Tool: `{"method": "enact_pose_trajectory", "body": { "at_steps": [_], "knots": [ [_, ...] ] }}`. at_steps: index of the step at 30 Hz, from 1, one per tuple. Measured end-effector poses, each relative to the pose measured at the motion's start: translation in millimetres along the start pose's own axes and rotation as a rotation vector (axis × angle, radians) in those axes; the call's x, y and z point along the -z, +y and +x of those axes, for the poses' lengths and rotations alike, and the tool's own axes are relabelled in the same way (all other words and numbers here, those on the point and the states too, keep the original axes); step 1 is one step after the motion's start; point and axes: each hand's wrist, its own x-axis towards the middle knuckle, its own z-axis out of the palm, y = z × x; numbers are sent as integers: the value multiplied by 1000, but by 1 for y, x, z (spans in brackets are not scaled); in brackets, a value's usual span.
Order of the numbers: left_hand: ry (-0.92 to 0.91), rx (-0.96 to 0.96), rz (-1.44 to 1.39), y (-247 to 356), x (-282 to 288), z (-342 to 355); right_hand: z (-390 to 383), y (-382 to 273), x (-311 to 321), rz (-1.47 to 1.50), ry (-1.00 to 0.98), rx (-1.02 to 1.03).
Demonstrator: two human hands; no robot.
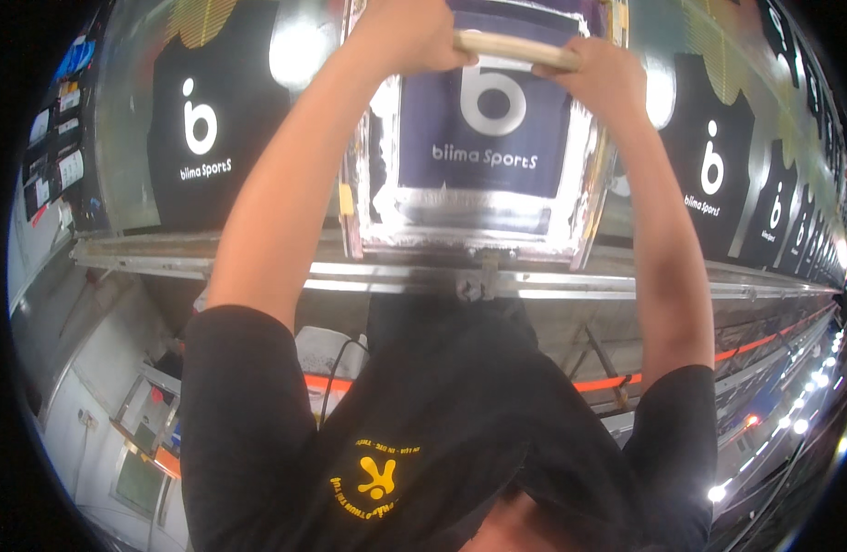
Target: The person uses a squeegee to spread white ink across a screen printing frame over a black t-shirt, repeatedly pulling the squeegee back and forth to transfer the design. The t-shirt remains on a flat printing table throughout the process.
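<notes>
The fingers of both hands are curled shut around a wooden squeegee handle point(515, 51), a pale bar whose long axis runs left to right across the top of the view, its right end dipping slightly lower than its left. The left hand point(409, 37) grips the bar's left end with the knuckles toward the camera; the right hand point(607, 78) wraps the right end, so the two hands sit close together with a short bare stretch of wood between them. The blade below the handle is hidden behind the hands.

The handle lies over the far part of a printing screen point(483, 138), a rectangular frame with a dark blue mesh bearing a white round logo, its metal border smeared with white ink. The frame's long sides run away from the person, and its near edge sits at the near edge of the long surface point(258, 267), a metal-edged printing bench running left to right.

To either side of the frame, black shirts with the same white print lie flat on the surface: one point(202, 129) just left, another point(713, 170) just right, with more trailing off toward the far right end. Both forearms reach up from the person's black T-shirt point(442, 414).
</notes>
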Motion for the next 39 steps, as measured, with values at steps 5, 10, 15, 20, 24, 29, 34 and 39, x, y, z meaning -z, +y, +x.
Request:
{"method": "enact_pose_trajectory", "body": {
  "at_steps": [5,10,15,20,24,29,34,39],
  "knots": [
    [-113,50,-45,49,-36,-103,-116,-11,-42,-34,40,124],
    [-16,68,-161,76,-75,-182,-200,-21,-69,65,273,264],
    [39,28,-161,79,-83,-196,-213,-22,-71,54,270,284],
    [-251,-20,-137,58,-25,-144,-157,-10,-25,139,43,275],
    [-146,15,-82,31,23,-64,-67,0,10,125,121,168],
    [-102,1,-35,-23,32,38,50,7,30,114,-34,22],
    [46,-21,-95,-33,14,55,71,13,9,-83,9,45],
    [114,-13,-26,-17,8,31,40,9,-5,-152,77,59]
  ]
}}
